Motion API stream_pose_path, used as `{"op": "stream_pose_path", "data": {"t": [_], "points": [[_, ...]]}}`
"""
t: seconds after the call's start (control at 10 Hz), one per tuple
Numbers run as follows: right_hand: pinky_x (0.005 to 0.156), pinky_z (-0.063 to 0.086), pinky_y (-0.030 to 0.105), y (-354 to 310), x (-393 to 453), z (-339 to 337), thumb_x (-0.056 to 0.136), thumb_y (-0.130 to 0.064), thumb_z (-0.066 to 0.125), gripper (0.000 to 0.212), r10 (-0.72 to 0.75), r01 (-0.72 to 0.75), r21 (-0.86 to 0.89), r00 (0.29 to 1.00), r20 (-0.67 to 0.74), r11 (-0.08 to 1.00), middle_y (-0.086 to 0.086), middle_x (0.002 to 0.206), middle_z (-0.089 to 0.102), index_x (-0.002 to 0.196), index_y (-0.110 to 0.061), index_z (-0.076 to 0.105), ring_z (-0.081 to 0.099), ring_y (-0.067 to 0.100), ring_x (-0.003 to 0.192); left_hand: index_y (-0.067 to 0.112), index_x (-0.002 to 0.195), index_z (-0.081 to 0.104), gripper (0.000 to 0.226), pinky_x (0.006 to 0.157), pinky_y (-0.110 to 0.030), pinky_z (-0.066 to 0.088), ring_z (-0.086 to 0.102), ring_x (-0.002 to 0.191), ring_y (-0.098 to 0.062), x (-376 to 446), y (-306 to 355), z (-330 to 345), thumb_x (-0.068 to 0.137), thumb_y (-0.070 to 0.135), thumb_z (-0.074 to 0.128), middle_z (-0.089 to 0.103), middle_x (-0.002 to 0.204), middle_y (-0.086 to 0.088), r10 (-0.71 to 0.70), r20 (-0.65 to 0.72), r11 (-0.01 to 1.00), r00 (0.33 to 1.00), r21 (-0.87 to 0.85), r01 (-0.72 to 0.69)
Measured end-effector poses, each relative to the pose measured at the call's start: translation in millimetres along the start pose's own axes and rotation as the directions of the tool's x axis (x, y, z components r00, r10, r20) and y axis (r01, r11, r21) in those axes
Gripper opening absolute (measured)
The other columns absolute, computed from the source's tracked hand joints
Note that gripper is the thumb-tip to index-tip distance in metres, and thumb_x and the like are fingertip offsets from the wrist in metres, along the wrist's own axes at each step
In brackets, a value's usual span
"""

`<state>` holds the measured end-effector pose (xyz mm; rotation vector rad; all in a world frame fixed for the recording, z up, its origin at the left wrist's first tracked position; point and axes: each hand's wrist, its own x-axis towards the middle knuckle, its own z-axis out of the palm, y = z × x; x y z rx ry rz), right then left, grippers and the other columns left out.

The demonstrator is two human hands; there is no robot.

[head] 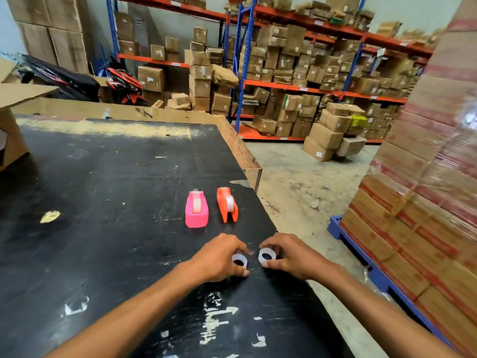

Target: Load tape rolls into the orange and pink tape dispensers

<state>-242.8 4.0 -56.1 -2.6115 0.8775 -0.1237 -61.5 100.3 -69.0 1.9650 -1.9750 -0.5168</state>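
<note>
A pink tape dispenser [196,212] and an orange tape dispenser [227,204] stand side by side on the black table [103,192], near its right edge. Each shows a pale roll in its slot. Closer to me, my left hand [219,259] pinches a small clear tape roll [240,260] against the table. My right hand [289,257] pinches a second clear tape roll [267,255] just to the right of the first. Both rolls lie about a hand's length in front of the dispensers.
The table's right edge runs diagonally beside my right hand, with concrete floor beyond. A wrapped pallet of cartons [426,202] on a blue base stands at the right. An open cardboard box [13,120] sits at the table's far left. Shelves of boxes fill the background.
</note>
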Motion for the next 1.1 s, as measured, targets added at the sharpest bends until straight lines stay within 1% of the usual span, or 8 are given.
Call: {"op": "stream_pose_path", "data": {"t": [0.1, 0.3, 0.4, 0.5, 0.6, 0.7, 0.9, 1.1], "points": [[0.083, 0.05, 0.035, -4, 0, 6, 0.079, -0.036, 0.072, 0.037, -0.009, 0.009, 0.019, 1.0, -0.03, 1.0, 0.002, 0.102, 0.063, 0.112, -0.022, 0.063, 0.058, 0.016, 0.091, 0.021, 0.11, 0.068, 0.041, 0.084, -0.038, 0.051, 0.061, 0.099, -0.022, -5, -8, -3, 0.073, 0.036, 0.074, 0.068, 0.107, -0.001, -0.02, -0.079, 0.997, 0.997, -0.082, 0.014], [0.084, 0.052, 0.039, -51, 44, 19, 0.079, -0.032, 0.071, 0.029, -0.188, 0.188, 0.036, 0.982, 0.001, 0.982, 0.0, 0.1, 0.07, 0.104, -0.02, 0.066, 0.062, 0.016, 0.092, 0.019, 0.111, 0.067, 0.037, 0.085, -0.037, 0.052, 0.063, 0.1, -0.021, -36, -68, -31, 0.075, 0.027, 0.072, 0.07, 0.109, 0.0, -0.201, -0.21, 0.976, 0.957, -0.132, 0.176], [0.085, 0.047, 0.039, -86, 79, 25, 0.079, -0.036, 0.069, 0.032, -0.283, 0.28, -0.062, 0.958, -0.04, 0.958, 0.002, 0.097, 0.072, 0.107, -0.02, 0.067, 0.06, 0.02, 0.091, 0.019, 0.117, 0.064, 0.041, 0.09, -0.035, 0.05, 0.063, 0.107, -0.021, -52, -104, -50, 0.077, 0.025, 0.068, 0.069, 0.117, -0.001, -0.317, -0.263, 0.947, 0.911, -0.141, 0.289], [0.096, 0.032, 0.035, -118, 121, 32, 0.079, -0.037, 0.065, 0.034, -0.357, 0.332, -0.264, 0.933, -0.052, 0.906, 0.007, 0.097, 0.072, 0.109, -0.02, 0.066, 0.056, 0.026, 0.097, 0.018, 0.12, 0.063, 0.043, 0.092, -0.035, 0.05, 0.062, 0.111, -0.024, -62, -132, -67, 0.078, 0.024, 0.066, 0.069, 0.12, -0.004, -0.387, -0.303, 0.922, 0.871, -0.136, 0.363], [0.102, 0.022, 0.034, -137, 153, 36, 0.08, -0.036, 0.064, 0.033, -0.361, 0.325, -0.38, 0.932, -0.025, 0.866, 0.009, 0.095, 0.072, 0.108, -0.019, 0.066, 0.057, 0.027, 0.1, 0.02, 0.123, 0.06, 0.046, 0.094, -0.037, 0.049, 0.06, 0.114, -0.026, -64, -146, -76, 0.078, 0.024, 0.065, 0.067, 0.122, -0.005, -0.422, -0.292, 0.906, 0.858, -0.117, 0.406], [0.106, 0.02, 0.038, -149, 177, 41, 0.079, -0.036, 0.064, 0.032, -0.349, 0.333, -0.427, 0.936, 0.043, 0.841, 0.008, 0.1, 0.073, 0.107, -0.018, 0.065, 0.059, 0.027, 0.104, 0.019, 0.125, 0.058, 0.048, 0.094, -0.039, 0.049, 0.057, 0.118, -0.027, -63, -160, -83, 0.077, 0.023, 0.065, 0.065, 0.124, -0.005, -0.444, -0.26, 0.895, 0.858, -0.096, 0.435], [0.108, 0.017, 0.04, -157, 201, 48, 0.079, -0.036, 0.066, 0.036, -0.315, 0.352, -0.439, 0.936, 0.157, 0.826, 0.011, 0.105, 0.072, 0.11, -0.017, 0.063, 0.059, 0.029, 0.107, 0.019, 0.132, 0.051, 0.061, 0.099, -0.038, 0.047, 0.053, 0.125, -0.025, -58, -177, -89, 0.076, 0.029, 0.072, 0.057, 0.136, -0.006, -0.477, -0.19, 0.878, 0.858, -0.051, 0.477], [0.111, 0.014, 0.04, -162, 205, 41, 0.08, -0.04, 0.065, 0.042, -0.323, 0.351, -0.382, 0.936, 0.139, 0.855, 0.008, 0.11, 0.07, 0.116, -0.02, 0.061, 0.055, 0.026, 0.113, 0.02, 0.134, 0.05, 0.063, 0.101, -0.038, 0.043, 0.043, 0.129, -0.026, -61, -183, -99, 0.077, 0.034, 0.071, 0.055, 0.134, -0.007, -0.501, -0.244, 0.86, 0.83, -0.038, 0.508]]}}
